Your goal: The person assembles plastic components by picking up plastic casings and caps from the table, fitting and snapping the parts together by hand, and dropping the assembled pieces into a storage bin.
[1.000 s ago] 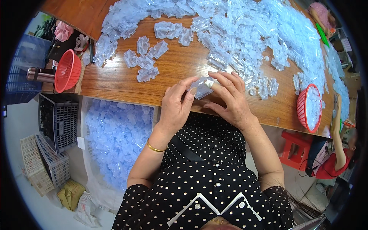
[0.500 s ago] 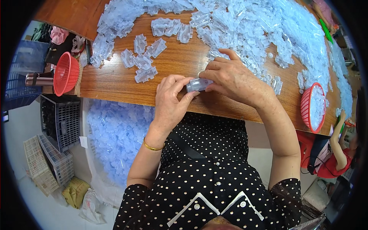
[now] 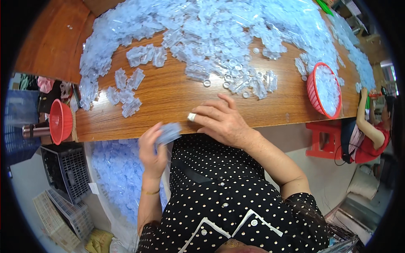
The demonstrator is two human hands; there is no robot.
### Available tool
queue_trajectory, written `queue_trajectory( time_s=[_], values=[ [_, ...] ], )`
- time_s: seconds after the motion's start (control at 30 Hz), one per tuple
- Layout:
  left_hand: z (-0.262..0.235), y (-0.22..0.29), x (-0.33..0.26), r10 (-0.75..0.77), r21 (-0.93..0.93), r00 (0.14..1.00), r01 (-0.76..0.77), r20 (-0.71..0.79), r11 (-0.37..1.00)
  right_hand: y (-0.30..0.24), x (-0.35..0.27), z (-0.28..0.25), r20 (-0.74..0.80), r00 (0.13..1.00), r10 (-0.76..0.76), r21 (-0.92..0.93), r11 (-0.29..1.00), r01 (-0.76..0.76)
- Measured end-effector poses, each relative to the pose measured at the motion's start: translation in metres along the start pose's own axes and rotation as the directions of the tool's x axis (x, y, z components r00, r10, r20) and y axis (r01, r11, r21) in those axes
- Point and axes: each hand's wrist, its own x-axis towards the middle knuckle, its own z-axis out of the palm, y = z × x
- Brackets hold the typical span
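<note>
A clear plastic piece (image 3: pixel 169 133), smeared by motion, is held at the fingertips of my left hand (image 3: pixel 152 152). The hand is just off the table's front edge, above the heap of clear plastic parts (image 3: pixel 116 168) in a white-lined container below. My right hand (image 3: pixel 223 123) hovers by the front edge of the wooden table (image 3: pixel 164 103), its fingers apart and nothing visible in them. White tape wraps one of its fingertips. Beyond it lie small clear rings (image 3: pixel 228 77) and loose clear parts (image 3: pixel 259 86).
A large pile of clear parts (image 3: pixel 202 25) covers the table's far side. A red basket (image 3: pixel 314 93) full of small pieces stands at right; another red basket (image 3: pixel 60 121) is at left. Plastic crates (image 3: pixel 71 168) sit on the floor at left. A co-worker (image 3: pixel 373 139) works at far right.
My right hand has let go of the plastic piece that both hands held over the table. My left hand has carried it toward me and left, past the front edge. The head view has shifted.
</note>
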Motion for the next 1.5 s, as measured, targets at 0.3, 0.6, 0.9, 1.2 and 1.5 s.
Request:
queue_trajectory(
  time_s=[0.3, 0.6, 0.9, 1.2, 1.5],
  values=[
    [-0.091, -0.019, -0.078, -0.212, 0.393, 0.843, 0.434, -0.494, 0.81, 0.07, -0.021, -0.072, -0.059, 0.974, 0.218, -0.319, 0.921, -0.225],
    [0.078, 0.07, 0.084, 0.128, -0.092, 0.976, -0.114, 0.174, 0.989, 0.063, -0.015, -0.047, -0.109, 0.983, 0.146, -0.332, 0.927, -0.175],
    [0.107, 0.059, 0.107, -0.06, -0.048, 0.985, 0.069, 0.163, 0.996, 0.071, -0.022, -0.066, -0.101, 0.984, 0.147, -0.067, 0.986, -0.154],
    [0.104, 0.03, 0.134, -0.026, 0.22, 0.995, 0.006, 0.091, 0.975, 0.076, 0.045, -0.043, -0.149, 0.97, 0.195, -0.076, 0.975, -0.207],
    [0.099, 0.036, 0.131, -0.024, 0.179, 0.999, 0.015, 0.048, 0.984, 0.106, 0.08, -0.013, -0.152, 0.981, 0.12, -0.228, 0.962, -0.152]
  ],
)
